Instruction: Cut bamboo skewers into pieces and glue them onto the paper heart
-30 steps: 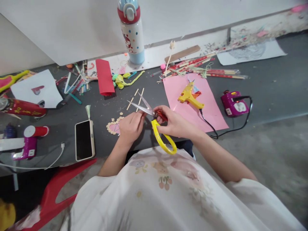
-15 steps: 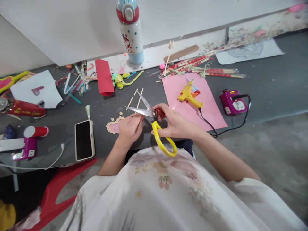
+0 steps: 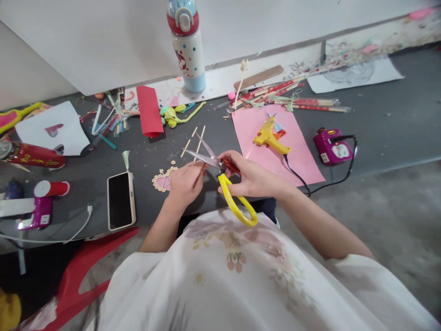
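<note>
My right hand (image 3: 243, 177) grips yellow-handled scissors (image 3: 237, 202), also closed around a red piece by the pivot. The blades point left and are spread apart. My left hand (image 3: 188, 181) is pinched just below the blades; what its fingertips hold is too small to make out. Beside that hand lies a pink heart shape edged with small wooden pieces (image 3: 159, 182), partly covered by the hand. Thin wooden sticks (image 3: 189, 142) lie on the grey table (image 3: 144, 156) behind the blades.
To the right, a yellow glue gun (image 3: 270, 137) rests on pink paper (image 3: 303, 161), its cord running to a purple socket box (image 3: 332, 147). A bottle (image 3: 189, 55) stands at the back. On the left are a phone (image 3: 121, 201), red paper (image 3: 149, 110) and a red can (image 3: 34, 155).
The scissors have tilted and shifted slightly, with their handles a little lower and further right. My left hand has barely moved.
</note>
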A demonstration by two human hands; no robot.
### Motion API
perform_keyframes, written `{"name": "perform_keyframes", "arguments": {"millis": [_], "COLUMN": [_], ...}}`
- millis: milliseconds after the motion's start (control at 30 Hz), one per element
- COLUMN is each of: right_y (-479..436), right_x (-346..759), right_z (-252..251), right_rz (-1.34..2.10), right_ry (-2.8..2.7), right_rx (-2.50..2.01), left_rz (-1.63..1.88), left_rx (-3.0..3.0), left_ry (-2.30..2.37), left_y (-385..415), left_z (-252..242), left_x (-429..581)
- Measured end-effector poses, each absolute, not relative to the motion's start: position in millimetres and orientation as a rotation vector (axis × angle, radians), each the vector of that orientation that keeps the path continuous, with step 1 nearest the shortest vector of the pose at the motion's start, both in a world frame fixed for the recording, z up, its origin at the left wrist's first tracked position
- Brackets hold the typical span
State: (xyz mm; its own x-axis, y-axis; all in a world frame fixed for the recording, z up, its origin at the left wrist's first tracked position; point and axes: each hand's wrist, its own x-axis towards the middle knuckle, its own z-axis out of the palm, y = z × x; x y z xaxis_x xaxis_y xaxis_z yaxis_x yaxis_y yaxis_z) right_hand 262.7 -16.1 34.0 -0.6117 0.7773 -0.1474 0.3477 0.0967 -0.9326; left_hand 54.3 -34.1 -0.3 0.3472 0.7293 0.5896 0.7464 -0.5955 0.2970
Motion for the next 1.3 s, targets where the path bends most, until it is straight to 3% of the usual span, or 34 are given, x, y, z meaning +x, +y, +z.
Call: {"name": "perform_keyframes", "arguments": {"millis": [500, 600, 800, 1300], "right_y": [-15, -12, -7, -7], "right_x": [257, 251, 243, 246], "right_z": [3, -7, 2, -13], "right_rz": [1.539, 1.623, 1.643, 1.676], "right_ry": [-1.836, -1.663, -1.618, -1.646], "right_rx": [-1.237, -1.314, -1.421, -1.309], "left_rz": [-0.914, -1.027, -1.489, -1.409], "left_rx": [-2.640, -2.446, -2.600, -2.760], "left_ry": [-1.500, -1.572, -0.929, -0.849], "left_y": [-25, -27, -44, -44], "left_z": [-2, 5, 31, 39], "left_x": [57, 66, 92, 104]}}
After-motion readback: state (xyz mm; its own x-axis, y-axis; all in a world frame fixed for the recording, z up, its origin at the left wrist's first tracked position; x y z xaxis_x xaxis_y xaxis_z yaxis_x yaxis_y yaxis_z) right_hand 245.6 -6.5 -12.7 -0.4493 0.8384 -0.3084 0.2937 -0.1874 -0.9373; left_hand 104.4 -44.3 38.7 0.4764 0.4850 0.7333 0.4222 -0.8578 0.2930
